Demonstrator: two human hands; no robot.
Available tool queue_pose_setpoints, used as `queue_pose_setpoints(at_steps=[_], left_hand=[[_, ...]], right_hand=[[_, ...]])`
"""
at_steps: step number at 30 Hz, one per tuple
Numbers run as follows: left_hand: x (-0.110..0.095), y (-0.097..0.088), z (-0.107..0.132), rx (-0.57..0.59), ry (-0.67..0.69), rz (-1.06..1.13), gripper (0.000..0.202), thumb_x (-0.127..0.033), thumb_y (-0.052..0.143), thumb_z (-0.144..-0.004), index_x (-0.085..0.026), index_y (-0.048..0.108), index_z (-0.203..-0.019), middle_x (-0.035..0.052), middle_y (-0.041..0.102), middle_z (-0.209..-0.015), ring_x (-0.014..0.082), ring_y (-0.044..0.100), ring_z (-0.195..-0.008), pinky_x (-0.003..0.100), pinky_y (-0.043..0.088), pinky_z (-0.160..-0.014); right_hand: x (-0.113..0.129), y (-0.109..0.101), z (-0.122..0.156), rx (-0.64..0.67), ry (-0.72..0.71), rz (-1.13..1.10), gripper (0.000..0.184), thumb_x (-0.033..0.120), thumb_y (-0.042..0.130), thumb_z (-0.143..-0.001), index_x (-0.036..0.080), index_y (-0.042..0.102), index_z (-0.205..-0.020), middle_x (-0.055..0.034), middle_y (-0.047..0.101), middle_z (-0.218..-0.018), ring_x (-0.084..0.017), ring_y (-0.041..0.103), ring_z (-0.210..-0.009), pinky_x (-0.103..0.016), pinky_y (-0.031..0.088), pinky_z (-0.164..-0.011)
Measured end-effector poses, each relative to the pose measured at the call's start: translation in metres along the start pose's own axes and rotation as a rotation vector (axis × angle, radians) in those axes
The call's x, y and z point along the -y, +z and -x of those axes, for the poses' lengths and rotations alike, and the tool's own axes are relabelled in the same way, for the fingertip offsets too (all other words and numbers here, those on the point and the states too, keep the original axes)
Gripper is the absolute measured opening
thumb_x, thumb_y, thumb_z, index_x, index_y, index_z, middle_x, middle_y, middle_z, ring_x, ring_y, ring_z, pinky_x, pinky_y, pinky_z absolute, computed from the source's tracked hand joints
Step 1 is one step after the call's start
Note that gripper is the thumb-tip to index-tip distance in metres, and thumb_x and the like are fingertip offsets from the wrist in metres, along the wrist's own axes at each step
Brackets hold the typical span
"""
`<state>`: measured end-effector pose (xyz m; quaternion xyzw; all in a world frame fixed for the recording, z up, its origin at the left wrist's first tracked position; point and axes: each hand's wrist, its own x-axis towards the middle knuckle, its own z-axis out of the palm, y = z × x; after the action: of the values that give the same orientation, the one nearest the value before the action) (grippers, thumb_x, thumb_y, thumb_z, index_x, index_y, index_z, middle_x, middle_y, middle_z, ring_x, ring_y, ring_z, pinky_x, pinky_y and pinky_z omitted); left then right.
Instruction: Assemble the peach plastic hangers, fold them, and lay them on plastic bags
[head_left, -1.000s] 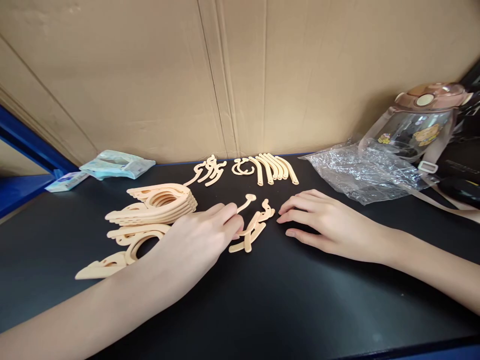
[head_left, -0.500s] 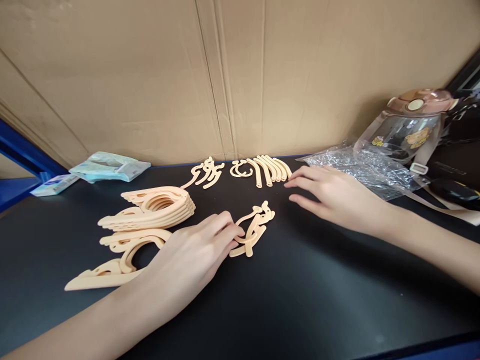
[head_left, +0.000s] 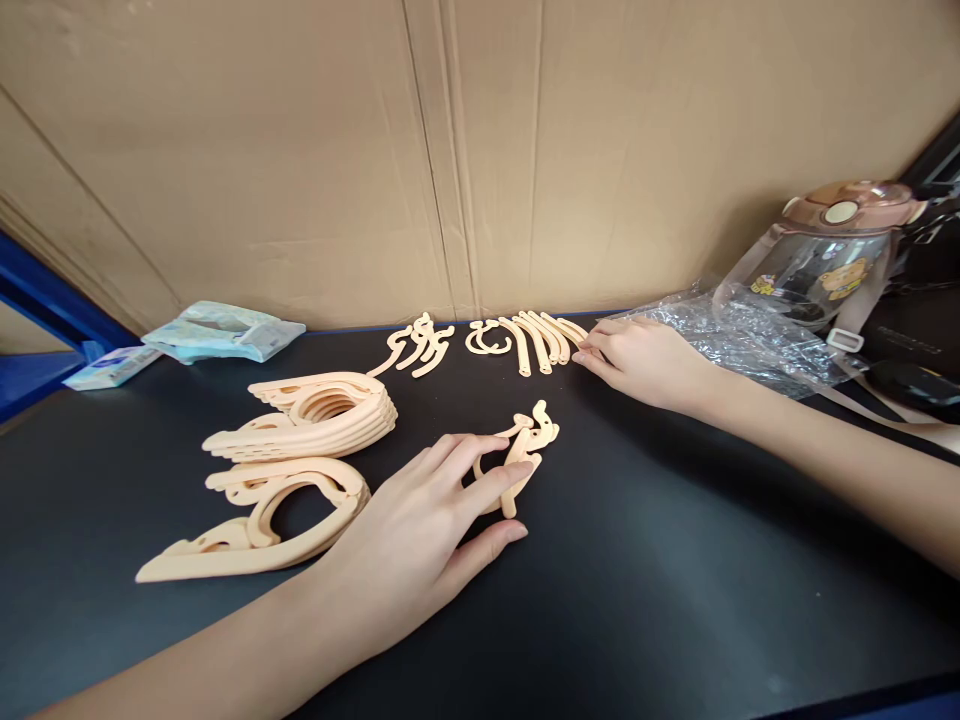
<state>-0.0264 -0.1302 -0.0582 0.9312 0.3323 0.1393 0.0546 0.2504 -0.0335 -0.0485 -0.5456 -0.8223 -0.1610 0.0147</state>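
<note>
My left hand (head_left: 442, 505) reaches over a small group of loose cream plastic hanger parts (head_left: 541, 432), a hook and curved pieces. Its fingers are spread, with the index finger resting across the parts. Farther back, my right hand (head_left: 649, 362) closes its fingertips on the end of the rightmost curved hanger arm in a row of curved hanger arms (head_left: 534, 345). Left of that row lie loose ring-shaped hooks (head_left: 491, 348) and a cluster of short hook pieces (head_left: 421, 345). Stacked folding hangers (head_left: 367, 425) lie left of my left hand, and further folded hangers (head_left: 225, 570) lie nearer me.
A tissue pack (head_left: 225, 335) and a small box (head_left: 112, 368) lie at the back left. Crumpled clear plastic wrap (head_left: 742, 340) and a strapped water bottle (head_left: 810, 260) are at the right, beside a black bag (head_left: 911, 320). A cardboard wall (head_left: 300, 170) stands behind the table.
My left hand's fingers have spread, letting the parts lie under them. My right hand has closed on the end of the rightmost curved hanger arm, which has shifted slightly.
</note>
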Motion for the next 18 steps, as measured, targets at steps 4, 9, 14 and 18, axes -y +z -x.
queue_pose_setpoints(at_steps=[4, 9, 14, 18], left_hand=[[0.0, 0.001, 0.001, -0.005, -0.003, 0.021, 0.031, -0.029, 0.057, -0.097, -0.023, 0.056, -0.127, 0.0063, 0.058, -0.129, 0.0248, 0.054, -0.115, 0.041, 0.048, -0.094], [-0.001, 0.001, -0.001, -0.007, -0.013, 0.043, 0.03, -0.03, 0.061, -0.095, -0.022, 0.058, -0.123, 0.0063, 0.059, -0.127, 0.0247, 0.054, -0.114, 0.04, 0.047, -0.093], [-0.002, 0.001, -0.001, -0.02, -0.006, 0.051, 0.026, -0.031, 0.062, -0.094, -0.019, 0.057, -0.117, 0.0062, 0.061, -0.122, 0.0239, 0.056, -0.111, 0.038, 0.047, -0.091], [-0.002, 0.002, 0.001, -0.046, 0.009, 0.032, 0.022, -0.031, 0.061, -0.095, -0.018, 0.057, -0.112, 0.0064, 0.063, -0.118, 0.024, 0.057, -0.106, 0.038, 0.046, -0.089]], right_hand=[[0.0, -0.001, 0.002, 0.007, 0.088, 0.048, 0.038, 0.037, 0.038, -0.1, 0.016, 0.069, -0.096, -0.0114, 0.071, -0.097, -0.026, 0.066, -0.086, -0.036, 0.043, -0.077], [-0.002, 0.006, -0.005, 0.028, 0.145, 0.088, 0.039, 0.039, 0.039, -0.099, 0.011, 0.066, -0.105, -0.0149, 0.072, -0.099, -0.027, 0.066, -0.087, -0.038, 0.039, -0.079], [0.0, 0.005, -0.013, 0.064, 0.156, 0.105, 0.04, 0.03, 0.036, -0.098, 0.011, 0.07, -0.088, -0.0156, 0.073, -0.094, -0.026, 0.067, -0.084, -0.038, 0.036, -0.081], [0.005, 0.003, -0.016, 0.1, 0.158, 0.117, 0.037, 0.023, 0.036, -0.095, 0.01, 0.07, -0.084, -0.0169, 0.071, -0.095, -0.026, 0.067, -0.088, -0.038, 0.037, -0.082]])
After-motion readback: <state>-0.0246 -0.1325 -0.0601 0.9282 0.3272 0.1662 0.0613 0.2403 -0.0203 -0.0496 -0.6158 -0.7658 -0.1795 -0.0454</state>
